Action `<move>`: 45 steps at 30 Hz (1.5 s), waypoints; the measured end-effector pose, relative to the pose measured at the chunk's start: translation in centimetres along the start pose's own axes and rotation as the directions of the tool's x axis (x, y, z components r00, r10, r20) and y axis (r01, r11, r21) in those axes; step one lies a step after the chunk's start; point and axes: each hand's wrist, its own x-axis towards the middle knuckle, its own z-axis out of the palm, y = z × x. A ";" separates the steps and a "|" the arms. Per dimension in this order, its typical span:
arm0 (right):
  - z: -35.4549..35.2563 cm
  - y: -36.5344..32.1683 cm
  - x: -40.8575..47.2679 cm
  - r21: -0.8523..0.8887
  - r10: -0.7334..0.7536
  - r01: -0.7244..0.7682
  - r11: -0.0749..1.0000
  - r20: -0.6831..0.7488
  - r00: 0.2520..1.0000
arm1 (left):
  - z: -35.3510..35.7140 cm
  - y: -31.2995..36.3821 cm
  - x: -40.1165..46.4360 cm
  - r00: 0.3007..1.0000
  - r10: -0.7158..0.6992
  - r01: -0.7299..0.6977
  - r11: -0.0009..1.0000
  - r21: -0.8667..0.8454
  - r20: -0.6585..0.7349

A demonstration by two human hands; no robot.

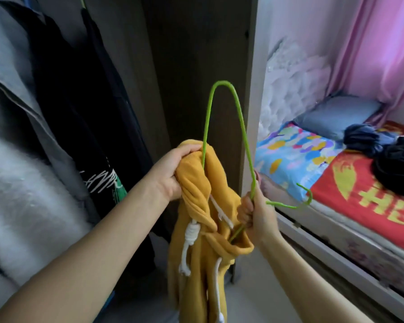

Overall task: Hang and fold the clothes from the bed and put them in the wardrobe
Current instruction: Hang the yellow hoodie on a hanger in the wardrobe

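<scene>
Your left hand [170, 173] grips the yellow hoodie [196, 206] bunched, and your right hand [254, 213] beside it grips the green hanger [239, 127], partly inside the neck. The hanger may catch in the bunched cloth or on the white drawstring [189, 238] below your left hand, so the hoodie hangs crooked or slips off.

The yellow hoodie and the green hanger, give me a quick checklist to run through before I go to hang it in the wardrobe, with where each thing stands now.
1. Left hand grips the yellow hoodie by its bunched top: ok.
2. Right hand grips the green hanger near its hook: ok.
3. Both hanger shoulders inside the hoodie: not ok; one looped end sticks up bare above the fabric.
4. Hoodie hanging straight: not ok; it is twisted and bunched.
5. Hook free to catch the rail: ok; it points toward the bed.
6. Room on the rail among the dark clothes in the wardrobe: cannot tell; the rail is out of view.
</scene>
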 end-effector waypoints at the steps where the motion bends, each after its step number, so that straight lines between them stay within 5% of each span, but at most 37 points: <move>1: -1.0 0.5 -0.6 -0.115 0.000 0.001 0.993 0.005 1.000 | 0.3 0.8 -0.5 0.999 0.032 -0.032 0.999 0.008 0.018; 3: -3.2 0.0 -1.6 -0.423 -0.030 0.049 0.905 0.051 0.998 | 0.3 2.5 -1.2 0.997 0.074 -0.075 0.997 0.025 0.024; 7: -6.5 -4.6 -2.7 -0.821 0.054 0.220 0.528 0.291 0.955 | -0.3 2.5 -0.7 0.984 0.033 -0.012 0.992 0.122 -0.175; 10: -8.6 -7.2 -3.3 -0.914 0.216 0.283 0.290 0.350 0.911 | 0.4 -0.5 0.1 0.956 0.028 0.029 0.982 0.188 -0.293; 14: -10.0 -9.9 -3.4 -0.967 0.341 0.254 -0.005 0.237 0.910 | 2.1 -5.2 1.8 0.911 0.145 -0.033 0.959 0.283 -0.387; 20: -10.7 -12.3 -3.2 -0.895 0.533 0.330 -0.301 0.129 0.836 | 6.0 -7.9 1.6 0.909 0.268 -0.143 0.919 0.366 -0.318; 26: -8.1 -15.0 -1.0 -0.948 0.431 0.275 -0.160 0.183 0.883 | 9.6 -10.1 -0.1 0.983 0.096 -0.166 0.819 0.550 0.154; 30: -7.8 -15.4 -0.9 -0.980 0.582 0.168 -0.108 0.075 0.810 | 7.5 -10.7 -0.4 0.985 0.007 -0.130 0.691 0.712 0.173; 33: -7.7 -16.5 -0.9 -0.975 0.508 0.218 -0.042 0.167 0.845 | 6.9 -10.5 -0.8 0.986 0.091 -0.157 0.780 0.606 0.138; 36: -6.2 -14.7 -1.5 -0.903 0.567 0.373 -0.214 0.196 0.800 | 8.8 -9.5 -0.9 0.983 0.107 -0.172 0.810 0.560 0.147; 38: -5.9 -14.4 -1.3 -0.914 0.573 0.347 -0.208 0.174 0.801 | 8.9 -9.3 -0.3 0.983 0.168 -0.169 0.706 0.688 0.069; 42: -5.4 -18.3 -0.9 -0.970 0.509 0.242 0.010 0.214 0.834 | 6.8 -9.1 -0.1 0.904 0.413 -0.099 0.456 0.884 -0.112; 45: -4.9 -19.1 -0.6 -0.966 0.480 0.248 0.066 0.249 0.841 | 8.5 -8.5 -1.8 0.872 0.463 -0.323 0.300 0.898 0.159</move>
